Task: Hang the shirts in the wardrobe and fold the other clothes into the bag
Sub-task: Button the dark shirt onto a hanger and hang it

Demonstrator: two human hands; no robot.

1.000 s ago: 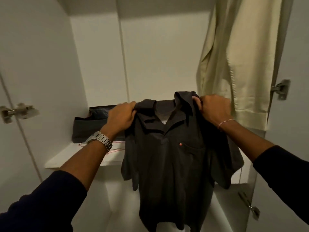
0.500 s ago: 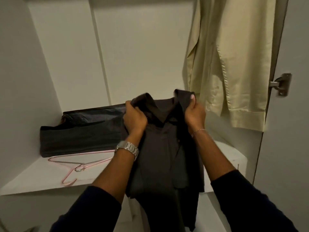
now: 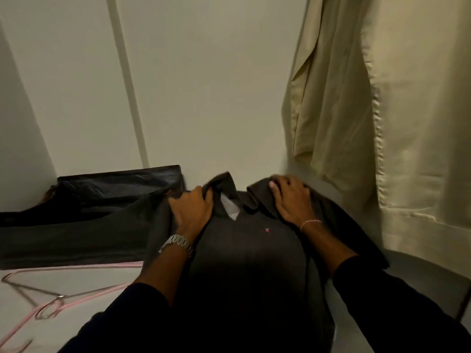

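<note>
A dark grey polo shirt [image 3: 249,250] with a small red chest logo lies collar-away on the white wardrobe shelf [image 3: 84,284], its lower part hanging over the front edge. My left hand [image 3: 192,210] grips the shirt's left shoulder by the collar. My right hand [image 3: 290,200] holds the right shoulder, fingers curled over the fabric. A dark fabric bag [image 3: 84,217] sits open on the shelf to the left, touching the shirt.
A cream shirt [image 3: 377,105] hangs at the right, close above my right hand. A pink wire hanger [image 3: 48,301] lies on the shelf at the lower left. White wardrobe walls close in at the back and left.
Both hands have lowered the shirt from mid-air onto the shelf and spread apart. The view has moved closer and tilted down.
</note>
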